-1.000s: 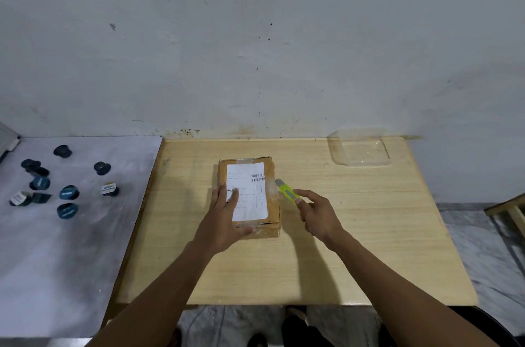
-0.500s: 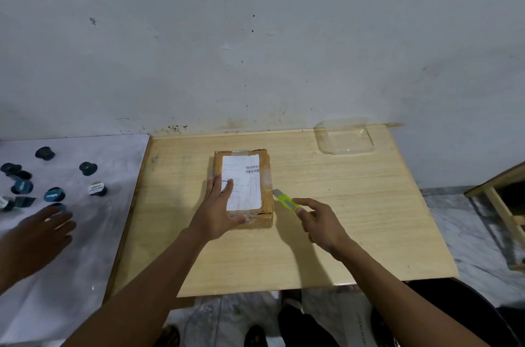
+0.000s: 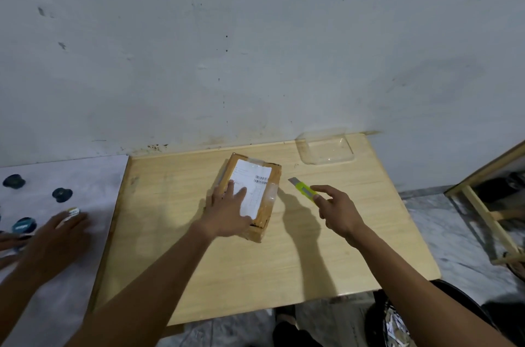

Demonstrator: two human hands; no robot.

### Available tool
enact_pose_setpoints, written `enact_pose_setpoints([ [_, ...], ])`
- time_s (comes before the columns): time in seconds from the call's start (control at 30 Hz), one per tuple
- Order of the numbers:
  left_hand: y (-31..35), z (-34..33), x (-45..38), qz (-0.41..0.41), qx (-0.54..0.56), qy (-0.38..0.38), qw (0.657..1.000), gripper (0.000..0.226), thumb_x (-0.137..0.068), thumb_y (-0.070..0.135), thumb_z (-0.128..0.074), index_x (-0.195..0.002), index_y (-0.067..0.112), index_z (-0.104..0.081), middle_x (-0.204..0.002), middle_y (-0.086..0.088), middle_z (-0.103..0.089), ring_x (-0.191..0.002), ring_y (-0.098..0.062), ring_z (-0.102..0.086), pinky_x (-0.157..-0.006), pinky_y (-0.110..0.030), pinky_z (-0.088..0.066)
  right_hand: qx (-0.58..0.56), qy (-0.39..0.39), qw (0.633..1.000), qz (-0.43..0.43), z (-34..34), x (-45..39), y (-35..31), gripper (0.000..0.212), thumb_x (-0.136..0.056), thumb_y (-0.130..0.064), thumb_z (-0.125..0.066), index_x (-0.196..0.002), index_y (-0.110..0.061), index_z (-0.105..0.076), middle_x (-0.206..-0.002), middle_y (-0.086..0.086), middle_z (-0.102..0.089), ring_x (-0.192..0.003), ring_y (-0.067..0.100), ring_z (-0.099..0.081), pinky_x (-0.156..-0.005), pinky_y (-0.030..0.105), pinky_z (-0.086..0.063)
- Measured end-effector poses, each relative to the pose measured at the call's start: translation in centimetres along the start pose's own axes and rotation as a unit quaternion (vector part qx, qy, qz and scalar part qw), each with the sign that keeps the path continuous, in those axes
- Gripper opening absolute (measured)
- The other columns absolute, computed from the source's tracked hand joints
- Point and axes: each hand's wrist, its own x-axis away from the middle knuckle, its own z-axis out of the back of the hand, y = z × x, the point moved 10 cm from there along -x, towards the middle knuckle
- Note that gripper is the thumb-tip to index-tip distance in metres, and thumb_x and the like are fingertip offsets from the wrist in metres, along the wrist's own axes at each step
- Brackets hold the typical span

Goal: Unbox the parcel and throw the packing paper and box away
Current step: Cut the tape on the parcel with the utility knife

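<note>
The brown taped cardboard parcel (image 3: 251, 196) lies mid-way across the pale wooden table (image 3: 326, 255). The left hand (image 3: 227, 214) presses flat on it, fingers spread. Right of the parcel, the right hand (image 3: 339, 211) grips a yellow-green utility knife (image 3: 302, 188).

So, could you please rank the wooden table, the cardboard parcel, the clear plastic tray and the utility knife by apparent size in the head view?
1. Wooden table
2. Cardboard parcel
3. Clear plastic tray, though it sits farther back
4. Utility knife
</note>
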Motion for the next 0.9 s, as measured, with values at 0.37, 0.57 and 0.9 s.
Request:
enact_pose_setpoints([
  [0.37,1.5,-2.3,0.5,0.053,-0.025,0.062,0.996,0.099,-0.073,0.08,-0.045,-0.151,0.042,0.003,-0.162,0.002,0.018,-0.141,-0.05,0.025,-0.113,-0.066,0.007,0.059,-0.008,0.997,0.045,-1.8,-2.3,-3.1,0.024,-0.097,-0.031,-0.052,-0.119,-0.029,-0.063,-0.062,-0.006,-0.058,-0.06,0.018,-0.054,-0.057,0.028,-0.042],
  [0.57,-1.8,-1.4,1.2,-0.138,-0.115,0.071,0.981,0.088,-0.07,0.087,-0.033,-0.146,0.053,-0.005,-0.163,0.007,0.004,-0.147,-0.041,0.01,-0.116,-0.064,-0.008,0.124,-0.033,0.989,0.066,-3.4,-3.1,-3.9,0.029,-0.098,-0.032,-0.048,-0.125,-0.033,-0.058,-0.067,-0.003,-0.06,-0.07,0.026,-0.059,-0.068,0.037,-0.049],
  [0.9,-6.1,0.1,1.3,-0.03,0.05,0.102,0.993,0.128,-0.055,0.096,-0.04,-0.155,0.025,-0.003,-0.16,-0.015,0.02,-0.145,-0.039,0.024,-0.119,-0.06,-0.006,0.225,-0.067,0.969,0.073,-6.5,-3.9,-6.4,0.037,-0.1,-0.027,-0.039,-0.136,-0.033,-0.047,-0.104,0.012,-0.068,-0.092,0.036,-0.061,-0.075,0.041,-0.051],
])
